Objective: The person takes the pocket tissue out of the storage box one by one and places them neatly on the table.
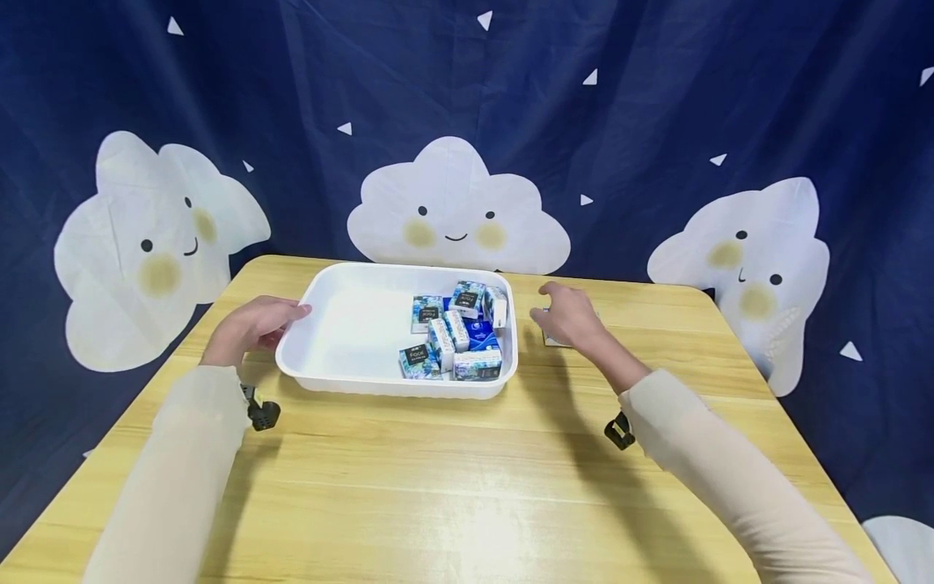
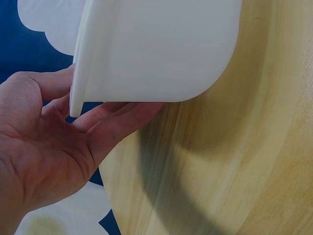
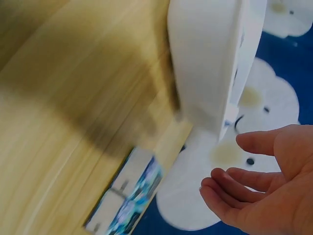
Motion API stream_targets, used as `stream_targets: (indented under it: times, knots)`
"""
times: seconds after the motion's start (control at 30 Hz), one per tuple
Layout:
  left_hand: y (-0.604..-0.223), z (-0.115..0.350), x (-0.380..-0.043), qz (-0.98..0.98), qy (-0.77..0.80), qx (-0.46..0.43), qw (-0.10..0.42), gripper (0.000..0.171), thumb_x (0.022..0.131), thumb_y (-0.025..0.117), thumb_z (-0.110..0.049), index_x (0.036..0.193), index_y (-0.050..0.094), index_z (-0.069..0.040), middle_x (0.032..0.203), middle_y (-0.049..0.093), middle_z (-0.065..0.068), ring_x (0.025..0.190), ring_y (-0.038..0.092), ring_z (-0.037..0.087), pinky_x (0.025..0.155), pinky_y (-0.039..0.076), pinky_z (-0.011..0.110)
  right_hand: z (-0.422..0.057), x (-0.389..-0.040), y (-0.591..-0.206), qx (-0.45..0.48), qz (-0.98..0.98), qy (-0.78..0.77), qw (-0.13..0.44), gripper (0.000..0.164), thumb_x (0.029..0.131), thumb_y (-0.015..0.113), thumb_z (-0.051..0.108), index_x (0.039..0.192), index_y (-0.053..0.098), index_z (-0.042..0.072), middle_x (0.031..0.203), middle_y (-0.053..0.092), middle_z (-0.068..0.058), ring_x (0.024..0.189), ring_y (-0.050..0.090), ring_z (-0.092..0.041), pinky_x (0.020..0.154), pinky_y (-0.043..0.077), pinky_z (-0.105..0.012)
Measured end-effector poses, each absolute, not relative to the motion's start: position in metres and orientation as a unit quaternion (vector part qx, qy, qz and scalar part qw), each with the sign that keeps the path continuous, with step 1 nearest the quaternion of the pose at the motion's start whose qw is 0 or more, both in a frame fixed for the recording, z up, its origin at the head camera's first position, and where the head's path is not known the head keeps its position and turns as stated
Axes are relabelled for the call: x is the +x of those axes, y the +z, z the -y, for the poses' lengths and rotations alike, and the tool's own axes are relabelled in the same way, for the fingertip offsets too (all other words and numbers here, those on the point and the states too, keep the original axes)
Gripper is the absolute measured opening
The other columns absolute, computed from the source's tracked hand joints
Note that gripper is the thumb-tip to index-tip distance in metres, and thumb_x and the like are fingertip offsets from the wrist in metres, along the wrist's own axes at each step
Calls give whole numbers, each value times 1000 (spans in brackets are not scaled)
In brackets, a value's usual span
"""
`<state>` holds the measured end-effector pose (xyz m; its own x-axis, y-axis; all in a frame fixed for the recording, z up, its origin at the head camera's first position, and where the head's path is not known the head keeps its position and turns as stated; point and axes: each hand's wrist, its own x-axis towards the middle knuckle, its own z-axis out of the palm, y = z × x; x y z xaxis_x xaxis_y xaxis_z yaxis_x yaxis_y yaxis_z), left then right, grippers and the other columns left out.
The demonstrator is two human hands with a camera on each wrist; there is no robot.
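Note:
A white plastic tray point(image 1: 343, 324) stands on the table. My left hand point(image 1: 257, 323) grips its left end, the thumb at the rim and the fingers beneath it, as the left wrist view shows. Several small blue-and-white boxes point(image 1: 441, 345) with floral print lie jumbled in the tray's right half. To the right of the tray, my right hand point(image 1: 572, 314) hovers with its thumb and fingers apart and nothing between them. Under it, partly hidden in the head view, two similar boxes point(image 3: 131, 183) lie side by side on the table.
The light wooden table point(image 1: 438, 478) has its far edge just behind the tray. Beyond hangs a dark blue curtain point(image 1: 620, 122) printed with white clouds. A small black camera point(image 1: 263, 412) is worn at the left wrist, another camera point(image 1: 619, 431) at the right.

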<state>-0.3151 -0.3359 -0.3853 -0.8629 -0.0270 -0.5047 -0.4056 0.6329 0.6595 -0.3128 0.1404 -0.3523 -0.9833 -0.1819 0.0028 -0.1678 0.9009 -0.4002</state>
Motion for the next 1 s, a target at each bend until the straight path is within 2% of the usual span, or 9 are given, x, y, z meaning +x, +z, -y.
stream_targets:
  times: [0.1,0.17,0.43,0.77,1.0]
  knots:
    - [-384,336,-315,-873,411,-124,232,68,108,42,-43,159,25,-1,145,44,22,109,57,26,80,51,28,-127,-306,-351,-107,-974,-202,13,49,99,59,22,141,53,-3,116,70,-22,109,65,-37,97,50,-51]
    - [-384,336,-316,-872,412,-123,234,68,108,42,-43,159,25,-1,146,43,23,108,58,26,80,51,29,-119,-302,-350,-119,-972,-201,11,48,98,61,21,139,55,-2,112,71,-22,106,66,-36,94,51,-49]
    - [-384,335,-318,-870,417,-126,229,67,108,42,-43,159,27,-3,140,48,22,100,61,22,78,52,29,-92,-284,-347,-157,-963,-218,36,44,95,69,19,134,60,0,118,69,-22,108,66,-35,87,57,-45]
    - [-385,335,-318,-871,413,-130,231,67,108,42,-44,159,28,-3,143,47,22,103,60,24,78,51,28,-74,-272,-359,-186,-961,-192,71,41,90,77,16,127,66,1,122,70,-18,114,66,-32,95,55,-45]
    - [-388,337,-317,-871,415,-129,229,67,108,43,-43,158,29,-1,140,49,21,102,60,22,78,51,28,-66,-265,-366,-210,-958,-182,76,43,84,80,7,125,68,1,119,71,-16,107,67,-29,91,56,-42]
